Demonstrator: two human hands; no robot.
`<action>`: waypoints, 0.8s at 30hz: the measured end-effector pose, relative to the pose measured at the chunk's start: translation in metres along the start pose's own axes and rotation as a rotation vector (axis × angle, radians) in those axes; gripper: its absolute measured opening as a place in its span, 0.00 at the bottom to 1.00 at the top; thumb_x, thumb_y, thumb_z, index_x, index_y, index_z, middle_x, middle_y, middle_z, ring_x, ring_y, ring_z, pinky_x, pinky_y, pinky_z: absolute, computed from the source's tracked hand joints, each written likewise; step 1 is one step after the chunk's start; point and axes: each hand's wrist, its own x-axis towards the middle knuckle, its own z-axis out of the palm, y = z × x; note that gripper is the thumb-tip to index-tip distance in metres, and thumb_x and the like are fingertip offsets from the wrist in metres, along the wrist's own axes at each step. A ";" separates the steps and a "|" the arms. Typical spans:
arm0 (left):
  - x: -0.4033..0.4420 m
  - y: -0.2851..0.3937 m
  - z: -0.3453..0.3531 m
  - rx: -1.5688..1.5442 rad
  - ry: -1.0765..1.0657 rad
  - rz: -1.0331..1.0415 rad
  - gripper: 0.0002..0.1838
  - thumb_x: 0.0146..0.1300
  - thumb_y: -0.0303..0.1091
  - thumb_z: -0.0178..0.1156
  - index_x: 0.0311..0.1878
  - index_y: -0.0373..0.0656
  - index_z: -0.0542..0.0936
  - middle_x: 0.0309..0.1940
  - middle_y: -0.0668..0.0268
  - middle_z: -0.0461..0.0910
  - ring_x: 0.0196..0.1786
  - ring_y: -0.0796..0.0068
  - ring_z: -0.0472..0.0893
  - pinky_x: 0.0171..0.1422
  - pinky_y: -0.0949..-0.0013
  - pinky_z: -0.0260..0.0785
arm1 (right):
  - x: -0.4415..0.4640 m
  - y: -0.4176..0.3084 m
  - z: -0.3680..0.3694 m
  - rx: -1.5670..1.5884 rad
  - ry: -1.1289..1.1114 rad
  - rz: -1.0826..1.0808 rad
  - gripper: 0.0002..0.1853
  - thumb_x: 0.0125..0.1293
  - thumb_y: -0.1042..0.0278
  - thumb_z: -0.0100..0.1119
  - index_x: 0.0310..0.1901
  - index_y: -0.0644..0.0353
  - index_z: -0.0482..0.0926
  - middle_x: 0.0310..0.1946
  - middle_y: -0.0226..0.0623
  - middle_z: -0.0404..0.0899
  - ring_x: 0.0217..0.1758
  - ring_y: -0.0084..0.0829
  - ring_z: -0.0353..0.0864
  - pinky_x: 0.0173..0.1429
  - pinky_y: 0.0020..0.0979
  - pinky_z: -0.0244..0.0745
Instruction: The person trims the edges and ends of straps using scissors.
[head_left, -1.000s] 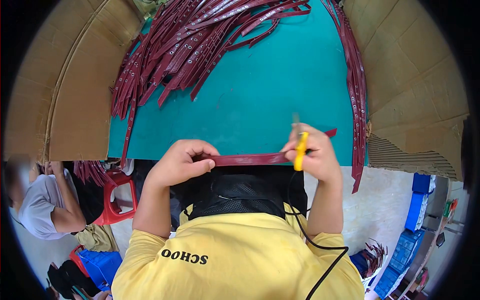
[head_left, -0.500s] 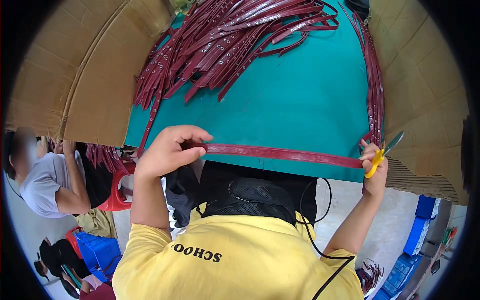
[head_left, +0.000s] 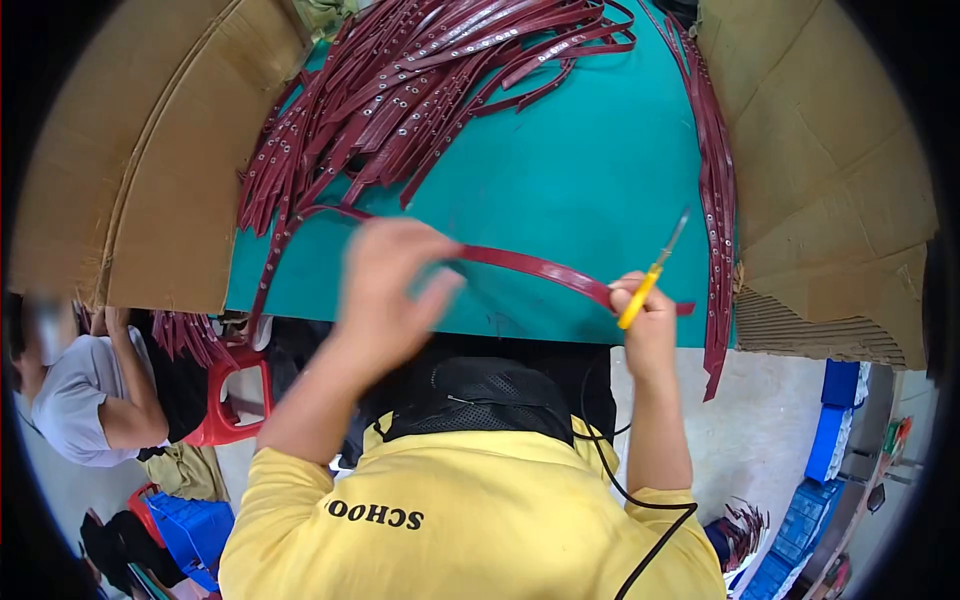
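Observation:
A dark red strap (head_left: 535, 266) spans between my hands above the front of the green tabletop, bowing slightly upward. Its right end pokes out past my right hand (head_left: 645, 305), whose fingers are closed on it. That same hand also carries yellow-handled snips (head_left: 643, 292), metal blade pointing up and away. My left hand (head_left: 395, 275) is smeared by motion over the strap's left part, thumb apart from the fingers. Whether it grips the strap cannot be made out. Beyond it, a strap length continues left toward the pile.
A large pile of dark red eyelet straps (head_left: 400, 100) covers the back left of the green table (head_left: 590, 160). More straps (head_left: 715, 200) lie along the right edge, overhanging the front. Cardboard walls (head_left: 170, 170) flank both sides. A seated person (head_left: 95, 385) is at left, near a red stool (head_left: 235, 400).
My left hand has moved up and slightly right, and strap now shows beyond it. My right hand has shifted left, bringing the strap and snips along. The straps at right now hang over the front edge.

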 end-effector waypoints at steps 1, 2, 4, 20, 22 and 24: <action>-0.006 0.015 0.015 -0.083 -0.063 0.047 0.18 0.45 0.26 0.68 0.43 0.45 0.80 0.41 0.62 0.77 0.45 0.61 0.76 0.52 0.57 0.66 | -0.003 0.001 0.016 0.068 0.018 0.029 0.04 0.59 0.74 0.61 0.34 0.65 0.81 0.32 0.29 0.75 0.35 0.20 0.71 0.40 0.23 0.66; -0.009 0.025 0.028 -0.169 -0.128 0.097 0.17 0.45 0.27 0.69 0.41 0.45 0.80 0.41 0.63 0.77 0.44 0.61 0.76 0.51 0.58 0.66 | -0.005 0.001 0.031 0.136 0.038 0.058 0.05 0.59 0.74 0.61 0.34 0.66 0.81 0.32 0.28 0.75 0.34 0.20 0.71 0.40 0.23 0.65; -0.011 0.035 0.047 -0.145 -0.001 0.117 0.16 0.44 0.27 0.69 0.40 0.45 0.81 0.38 0.65 0.77 0.42 0.61 0.76 0.49 0.60 0.66 | -0.008 -0.006 0.050 0.224 0.005 0.049 0.05 0.60 0.73 0.62 0.35 0.66 0.81 0.32 0.28 0.75 0.34 0.19 0.71 0.39 0.22 0.65; -0.008 0.014 0.048 0.087 0.150 0.464 0.14 0.41 0.30 0.67 0.36 0.48 0.83 0.28 0.73 0.74 0.31 0.75 0.74 0.38 0.68 0.62 | -0.020 -0.037 0.059 0.096 -0.278 -0.021 0.05 0.59 0.77 0.62 0.36 0.68 0.81 0.34 0.32 0.75 0.33 0.20 0.74 0.35 0.23 0.70; -0.009 0.014 0.048 0.121 0.158 0.480 0.14 0.42 0.30 0.66 0.36 0.48 0.83 0.28 0.74 0.74 0.32 0.76 0.75 0.38 0.68 0.62 | -0.022 -0.036 0.060 0.112 -0.275 -0.001 0.05 0.59 0.76 0.62 0.36 0.68 0.81 0.34 0.33 0.75 0.33 0.20 0.74 0.36 0.23 0.70; -0.011 0.013 0.048 0.143 0.171 0.486 0.14 0.42 0.30 0.66 0.37 0.48 0.83 0.29 0.74 0.75 0.32 0.76 0.75 0.38 0.68 0.62 | -0.023 -0.034 0.062 0.139 -0.267 0.026 0.05 0.60 0.76 0.62 0.37 0.68 0.81 0.34 0.33 0.75 0.33 0.20 0.74 0.37 0.23 0.70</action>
